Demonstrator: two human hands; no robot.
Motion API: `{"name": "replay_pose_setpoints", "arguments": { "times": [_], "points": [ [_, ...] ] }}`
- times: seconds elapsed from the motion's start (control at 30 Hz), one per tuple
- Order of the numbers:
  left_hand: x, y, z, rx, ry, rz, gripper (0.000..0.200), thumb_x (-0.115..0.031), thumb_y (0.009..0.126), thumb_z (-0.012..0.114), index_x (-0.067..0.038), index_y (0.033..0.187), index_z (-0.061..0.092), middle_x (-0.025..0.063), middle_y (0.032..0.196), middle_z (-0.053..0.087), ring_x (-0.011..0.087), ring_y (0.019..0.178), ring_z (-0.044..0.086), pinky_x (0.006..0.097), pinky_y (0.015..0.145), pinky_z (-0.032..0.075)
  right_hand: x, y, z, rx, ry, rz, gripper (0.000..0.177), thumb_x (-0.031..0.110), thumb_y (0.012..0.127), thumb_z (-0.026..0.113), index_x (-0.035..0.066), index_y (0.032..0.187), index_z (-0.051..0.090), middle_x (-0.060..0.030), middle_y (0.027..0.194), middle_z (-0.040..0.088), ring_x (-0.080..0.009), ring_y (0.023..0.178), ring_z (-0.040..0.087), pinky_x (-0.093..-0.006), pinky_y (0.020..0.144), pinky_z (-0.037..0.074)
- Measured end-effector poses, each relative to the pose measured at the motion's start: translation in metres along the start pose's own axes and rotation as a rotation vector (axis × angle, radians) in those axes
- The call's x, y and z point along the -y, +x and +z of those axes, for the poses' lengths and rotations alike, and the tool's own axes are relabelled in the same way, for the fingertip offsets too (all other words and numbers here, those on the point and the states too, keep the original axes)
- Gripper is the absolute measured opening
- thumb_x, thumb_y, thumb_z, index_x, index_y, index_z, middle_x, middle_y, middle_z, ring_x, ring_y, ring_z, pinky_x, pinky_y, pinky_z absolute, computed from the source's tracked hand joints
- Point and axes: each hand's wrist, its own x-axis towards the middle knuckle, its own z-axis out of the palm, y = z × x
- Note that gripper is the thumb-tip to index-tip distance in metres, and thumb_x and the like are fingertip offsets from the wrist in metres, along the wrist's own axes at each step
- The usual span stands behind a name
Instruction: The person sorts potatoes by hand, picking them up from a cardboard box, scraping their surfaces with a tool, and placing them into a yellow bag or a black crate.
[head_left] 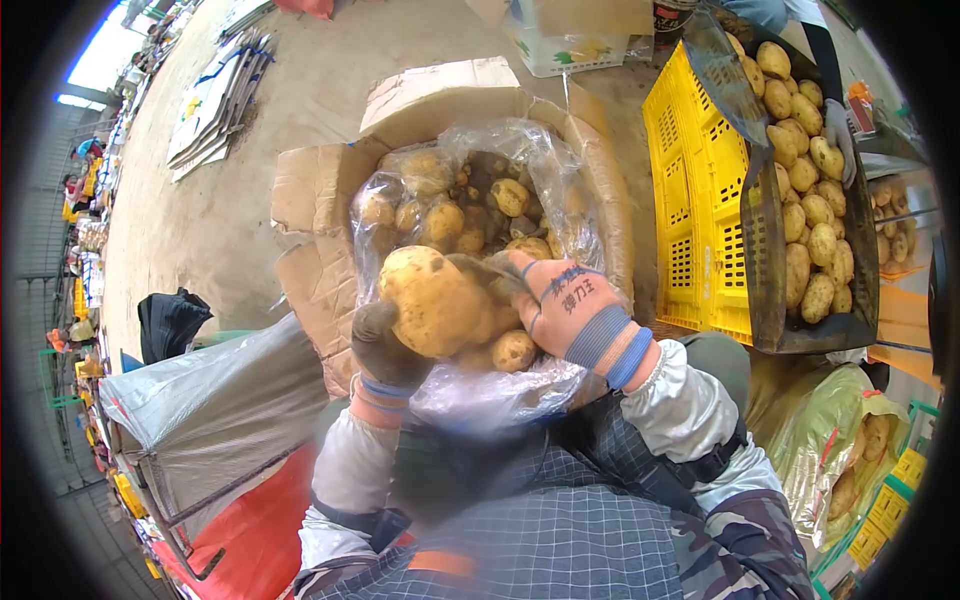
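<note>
A large, knobbly potato is held up over an open cardboard box lined with clear plastic. My left hand, in a dark-palmed glove, grips it from the lower left. My right hand, in a pinkish glove with blue-grey cuff bands, has its dark fingertips bent against the potato's upper right side. Those fingertips are partly hidden and smeared. Below, the clear plastic liner surrounds several potatoes of mixed sizes, and a small potato lies just under my right hand.
To the right stand yellow plastic crates and a dark-sided crate of potatoes, with another person's gloved hand at its edge. Flattened cartons lie at the upper left. A grey sheet-covered frame stands near my left side.
</note>
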Motion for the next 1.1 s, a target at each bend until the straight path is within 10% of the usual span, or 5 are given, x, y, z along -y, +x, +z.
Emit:
{"name": "replay_pose_setpoints", "arguments": {
  "times": [0.5,0.67,0.73,0.93,1.1],
  "points": [
    [0.015,0.004,0.007,-0.113,0.133,-0.036,0.064,-0.049,0.093,0.063,-0.005,0.139,0.051,0.0172,0.128,0.063,0.0357,0.112,0.066,0.0515,0.093,0.057,-0.004,0.011,-0.003,0.184,-0.011,0.269,0.046,0.026,0.095,0.056,0.007,0.137,0.053,-0.0145,0.103,0.072,-0.0333,0.094,0.070,-0.0451,0.080,0.055],
    [0.003,0.012,-0.057,0.103,1.521,0.280,0.073,-0.032,0.097,0.066,-0.002,0.154,0.032,0.0129,0.152,0.045,0.0244,0.138,0.046,0.0406,0.114,0.040,0.003,0.020,-0.016,0.385,0.525,0.355,0.077,0.052,0.088,0.066,0.005,0.145,0.043,-0.0294,0.132,0.059,-0.0420,0.125,0.057,-0.0437,0.107,0.043],
    [0.019,0.012,0.012,0.200,0.602,0.161,0.092,-0.060,0.093,0.054,0.000,0.157,0.026,0.0162,0.153,0.044,0.0301,0.136,0.050,0.0396,0.105,0.050,-0.002,0.014,-0.006,0.342,0.503,0.421,0.099,0.060,0.082,0.072,0.001,0.151,0.032,-0.0307,0.130,0.060,-0.0414,0.131,0.053,-0.0413,0.111,0.039],
    [-0.005,0.000,0.032,0.253,0.553,0.044,0.075,-0.051,0.098,0.051,0.000,0.151,0.037,0.0147,0.135,0.059,0.0224,0.113,0.064,0.0304,0.084,0.057,-0.041,-0.003,-0.051,0.120,1.565,0.680,0.047,0.044,0.092,0.071,0.005,0.118,0.065,-0.0075,0.087,0.071,-0.0109,0.054,0.061,-0.0253,0.043,0.049],
    [-0.020,-0.014,0.044,-0.018,0.807,0.178,0.053,-0.038,0.102,0.051,-0.001,0.139,0.051,0.0128,0.117,0.064,0.0190,0.095,0.066,0.0319,0.078,0.056,-0.094,-0.091,-0.183,-0.455,-0.012,0.130,0.034,0.013,0.092,0.062,0.001,0.123,0.065,-0.0167,0.120,0.067,-0.0247,0.102,0.068,-0.0344,0.079,0.058]
  ]
}}
